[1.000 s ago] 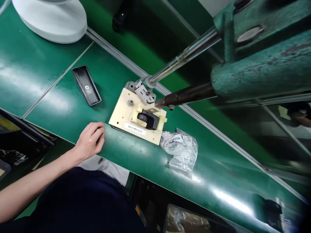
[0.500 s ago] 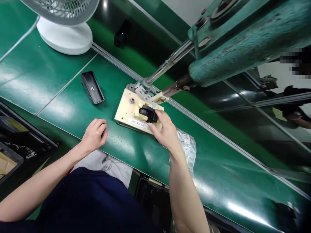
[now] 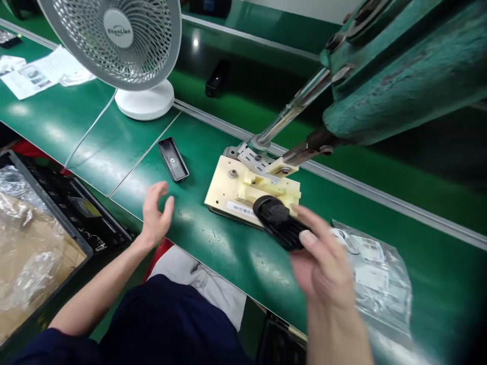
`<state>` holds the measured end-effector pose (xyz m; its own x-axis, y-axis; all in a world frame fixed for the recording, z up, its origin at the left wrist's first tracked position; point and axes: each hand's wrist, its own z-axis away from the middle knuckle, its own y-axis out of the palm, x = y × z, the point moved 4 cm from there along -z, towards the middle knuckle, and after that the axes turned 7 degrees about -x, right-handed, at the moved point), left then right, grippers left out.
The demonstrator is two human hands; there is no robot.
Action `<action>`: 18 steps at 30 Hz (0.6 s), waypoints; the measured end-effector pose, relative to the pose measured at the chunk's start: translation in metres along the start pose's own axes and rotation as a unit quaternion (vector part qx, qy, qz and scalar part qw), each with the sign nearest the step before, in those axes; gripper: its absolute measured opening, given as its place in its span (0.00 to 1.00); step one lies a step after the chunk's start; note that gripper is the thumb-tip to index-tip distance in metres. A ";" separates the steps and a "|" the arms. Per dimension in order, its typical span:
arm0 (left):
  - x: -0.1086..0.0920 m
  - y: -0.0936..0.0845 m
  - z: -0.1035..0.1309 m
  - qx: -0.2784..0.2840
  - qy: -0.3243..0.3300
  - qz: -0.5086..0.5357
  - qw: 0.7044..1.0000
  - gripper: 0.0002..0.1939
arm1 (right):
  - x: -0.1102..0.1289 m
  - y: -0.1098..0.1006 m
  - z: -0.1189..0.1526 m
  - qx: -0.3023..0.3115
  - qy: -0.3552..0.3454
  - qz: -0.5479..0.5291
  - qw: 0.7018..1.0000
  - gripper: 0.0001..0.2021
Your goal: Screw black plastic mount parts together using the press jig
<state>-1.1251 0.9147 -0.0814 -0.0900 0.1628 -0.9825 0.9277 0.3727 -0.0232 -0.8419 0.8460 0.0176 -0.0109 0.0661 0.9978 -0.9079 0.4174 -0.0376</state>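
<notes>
My right hand [image 3: 323,253] grips a black ribbed plastic part [image 3: 281,223] with a rounded end, held in the air over the front right edge of the cream fixture [image 3: 224,187]. The fixture carries a printed label and sits under the press. My left hand [image 3: 157,213] hovers at the table's front edge, fingers curved with thumb and forefinger apart, nothing in it. Just beyond it, a black open plastic housing [image 3: 174,159] with a small round emblem inside lies on the green table [image 3: 205,243].
A green lever press [image 3: 380,91] reaches in from the upper right. A white fan [image 3: 144,101] stands at the back left, its cord crossing the table. Papers [image 3: 41,73] lie far left. A clear plastic bag [image 3: 376,279] lies at right. A black crate [image 3: 81,238] with plastic wrap stands lower left.
My right hand has lifted the black ribbed part out of the fixture toward me. My left hand has opened from a loose curl. The view has swung left.
</notes>
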 end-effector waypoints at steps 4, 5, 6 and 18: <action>0.005 0.014 -0.045 -0.089 -0.257 0.118 0.955 0.11 | -0.053 0.044 0.059 0.058 0.298 -0.330 0.894 0.16; 0.003 0.022 -0.056 -0.085 -0.273 0.121 0.951 0.09 | -0.059 0.054 0.068 0.065 0.328 -0.377 0.864 0.16; 0.001 0.030 -0.066 -0.075 -0.282 0.120 0.949 0.07 | -0.064 0.062 0.074 0.069 0.345 -0.413 0.840 0.16; -0.022 -0.001 -0.019 0.078 -0.248 0.194 0.946 0.10 | -0.096 0.044 0.096 0.013 0.315 -0.431 0.846 0.12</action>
<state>-1.1307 0.9279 -0.0560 0.4126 -0.2030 -0.8880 0.9019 0.2276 0.3671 -0.9209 0.7711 -0.0749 0.8768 0.2209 0.4272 -0.4750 0.5361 0.6978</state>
